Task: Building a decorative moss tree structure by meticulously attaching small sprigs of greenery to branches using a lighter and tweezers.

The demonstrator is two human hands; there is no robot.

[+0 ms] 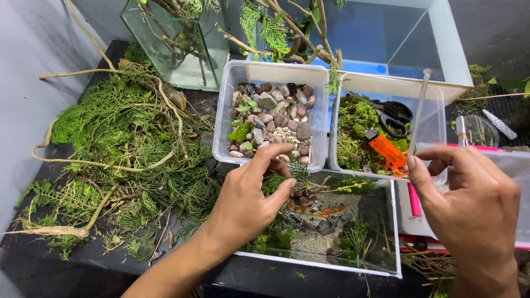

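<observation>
A person's left hand [248,193] hovers over the near-left corner of a small glass terrarium [386,232], fingers spread and curved, thumb and forefinger apart around a green sprig [298,168] at the tank's far rim; whether they touch it cannot be told. The right hand [475,204] pinches a thin clear rod [419,105] between thumb and forefinger, the rod rising upright past the rim of a plastic tub of moss [353,132], where an orange lighter [386,149] and black scissors [395,116] lie. Just beside it, a second tub of pebbles [276,116] stands against the terrarium's far edge. Inside the tank, sand, dark stones and small plants fill the floor, leaving open room between the two hands above it. Cut ferns and branches [121,149] crowd the dark table [110,259] to the left.
</observation>
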